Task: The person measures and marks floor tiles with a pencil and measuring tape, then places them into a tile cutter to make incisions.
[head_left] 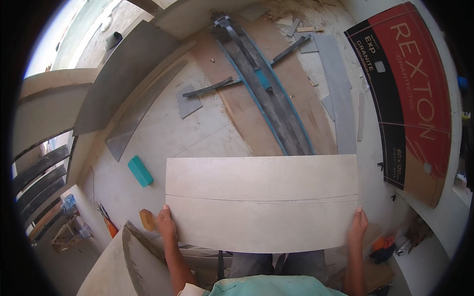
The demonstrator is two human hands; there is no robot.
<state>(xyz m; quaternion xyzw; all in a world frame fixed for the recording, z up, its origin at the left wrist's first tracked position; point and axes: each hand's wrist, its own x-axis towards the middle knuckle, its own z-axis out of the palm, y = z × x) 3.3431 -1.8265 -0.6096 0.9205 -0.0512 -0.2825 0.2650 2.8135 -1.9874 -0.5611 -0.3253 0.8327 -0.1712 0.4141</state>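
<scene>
A large beige tile [261, 222] spans the space in front of my body, with dark pencil-like lines running lengthwise across its middle. My left hand [167, 223] grips its left edge, thumb on the upper face. On the opposite short edge, my right hand [358, 224] holds it the same way. The fingers under the tile are hidden. Beyond its far edge lies a tile cutter [269, 93] with blue rails, a dark bed and two side arms. The tile hides the cutter's near end.
A brown board [311, 108] lies under the cutter. Grey tile offcuts [338, 89] are to its right. A red and black tile carton [410, 98] leans at far right. On the left are a teal block [140, 171], a yellow block [147, 219] and leaning grey slabs [123, 74].
</scene>
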